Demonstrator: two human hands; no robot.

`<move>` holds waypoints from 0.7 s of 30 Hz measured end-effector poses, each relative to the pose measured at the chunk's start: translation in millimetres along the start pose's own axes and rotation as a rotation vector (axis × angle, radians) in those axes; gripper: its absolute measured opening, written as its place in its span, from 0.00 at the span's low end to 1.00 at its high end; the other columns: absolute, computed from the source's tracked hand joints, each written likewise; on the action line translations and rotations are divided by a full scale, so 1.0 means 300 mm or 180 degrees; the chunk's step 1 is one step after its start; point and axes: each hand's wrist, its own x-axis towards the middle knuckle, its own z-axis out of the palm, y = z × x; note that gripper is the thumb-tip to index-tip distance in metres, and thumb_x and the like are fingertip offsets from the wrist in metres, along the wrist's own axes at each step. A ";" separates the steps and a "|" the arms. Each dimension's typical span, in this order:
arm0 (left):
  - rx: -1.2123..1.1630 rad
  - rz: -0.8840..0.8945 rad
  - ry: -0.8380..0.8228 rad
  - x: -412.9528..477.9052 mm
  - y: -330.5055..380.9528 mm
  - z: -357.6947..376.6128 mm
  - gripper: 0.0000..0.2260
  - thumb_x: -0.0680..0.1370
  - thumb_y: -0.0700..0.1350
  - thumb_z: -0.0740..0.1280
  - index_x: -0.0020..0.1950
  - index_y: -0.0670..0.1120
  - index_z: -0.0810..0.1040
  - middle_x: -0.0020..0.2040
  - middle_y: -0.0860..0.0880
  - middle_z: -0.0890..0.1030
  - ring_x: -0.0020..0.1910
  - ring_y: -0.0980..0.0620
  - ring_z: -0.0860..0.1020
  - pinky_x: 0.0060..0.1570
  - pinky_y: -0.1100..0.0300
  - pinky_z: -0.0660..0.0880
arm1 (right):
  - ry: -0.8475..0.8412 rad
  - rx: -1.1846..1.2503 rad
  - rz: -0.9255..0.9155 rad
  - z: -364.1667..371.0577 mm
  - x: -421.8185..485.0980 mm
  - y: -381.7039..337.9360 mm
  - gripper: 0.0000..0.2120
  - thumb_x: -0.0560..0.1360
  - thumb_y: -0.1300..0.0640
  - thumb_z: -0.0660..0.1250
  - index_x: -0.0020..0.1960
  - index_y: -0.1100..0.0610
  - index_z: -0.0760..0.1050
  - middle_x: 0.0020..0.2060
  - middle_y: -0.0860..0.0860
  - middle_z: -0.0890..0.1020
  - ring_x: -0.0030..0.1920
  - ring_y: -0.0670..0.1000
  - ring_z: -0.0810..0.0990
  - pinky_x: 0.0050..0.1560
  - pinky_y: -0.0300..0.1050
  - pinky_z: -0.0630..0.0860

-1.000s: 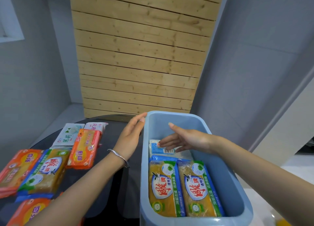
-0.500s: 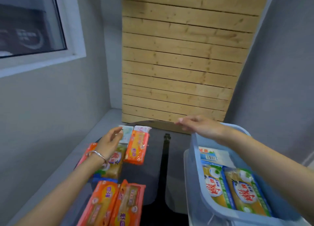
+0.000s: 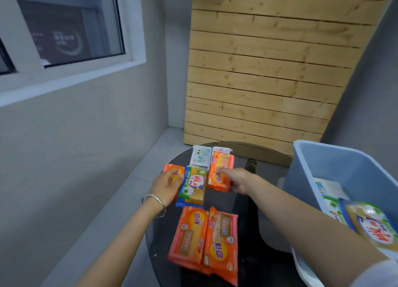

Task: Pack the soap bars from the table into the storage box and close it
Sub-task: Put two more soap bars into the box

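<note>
Several wrapped soap bars lie on the round dark table (image 3: 249, 217). My left hand (image 3: 168, 186) rests with fingers apart on an orange bar (image 3: 170, 168), beside a green-and-yellow bar (image 3: 195, 186). My right hand (image 3: 235, 177) lies on the right part of another orange bar (image 3: 218, 179), fingers stretched across it; the bar still lies flat. Two more orange bars (image 3: 189, 235) (image 3: 221, 243) sit nearer to me, and two white packs (image 3: 201, 156) (image 3: 221, 150) lie at the far edge. The open blue storage box (image 3: 344, 168) at the right holds green-and-yellow bars (image 3: 374, 224) and a white pack (image 3: 327, 187).
A grey wall with a window is on the left, and a slatted wooden panel (image 3: 269, 71) stands behind the table. A pale plastic piece (image 3: 301, 267) shows under the box's near side. My right forearm crosses in front of the box.
My view has swung left from the box to the table. My right hand left the box and came down on an orange bar; my left hand moved onto the bars at the left.
</note>
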 end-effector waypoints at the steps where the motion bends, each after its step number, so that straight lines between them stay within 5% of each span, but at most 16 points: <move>1: 0.0345 0.0039 -0.0011 -0.003 -0.014 -0.001 0.16 0.77 0.49 0.62 0.63 0.46 0.74 0.63 0.42 0.77 0.56 0.46 0.76 0.58 0.53 0.72 | 0.0077 0.0128 -0.0028 0.005 0.009 0.015 0.23 0.75 0.54 0.68 0.66 0.62 0.69 0.62 0.59 0.79 0.59 0.57 0.79 0.36 0.43 0.74; 4: 0.0715 -0.0004 0.0074 -0.015 -0.043 -0.001 0.22 0.77 0.53 0.61 0.69 0.44 0.67 0.68 0.42 0.72 0.66 0.43 0.69 0.66 0.49 0.67 | 0.0234 0.0307 -0.0096 0.013 0.027 0.062 0.23 0.75 0.54 0.68 0.65 0.64 0.71 0.59 0.61 0.81 0.57 0.57 0.81 0.40 0.43 0.75; 9: 0.0352 -0.0493 0.0214 0.001 -0.056 -0.008 0.27 0.77 0.52 0.62 0.71 0.41 0.60 0.70 0.40 0.67 0.67 0.41 0.68 0.64 0.47 0.68 | 0.0120 0.0530 -0.0156 0.005 0.023 0.093 0.20 0.77 0.53 0.65 0.64 0.64 0.72 0.59 0.61 0.80 0.59 0.58 0.80 0.51 0.49 0.75; 14: 0.0951 0.0054 -0.0057 0.018 -0.044 0.011 0.20 0.80 0.53 0.53 0.70 0.49 0.66 0.74 0.48 0.63 0.71 0.45 0.59 0.68 0.50 0.62 | -0.0269 0.0954 -0.0161 -0.008 -0.006 0.096 0.11 0.77 0.49 0.63 0.54 0.55 0.74 0.49 0.55 0.83 0.46 0.51 0.82 0.40 0.44 0.76; 21: 0.1818 0.0017 -0.0410 0.012 -0.030 0.039 0.23 0.80 0.57 0.44 0.73 0.53 0.60 0.77 0.50 0.55 0.75 0.45 0.50 0.73 0.47 0.49 | -0.0690 0.0846 -0.0102 0.078 -0.025 0.099 0.09 0.78 0.50 0.62 0.53 0.53 0.73 0.48 0.53 0.83 0.48 0.52 0.82 0.52 0.48 0.77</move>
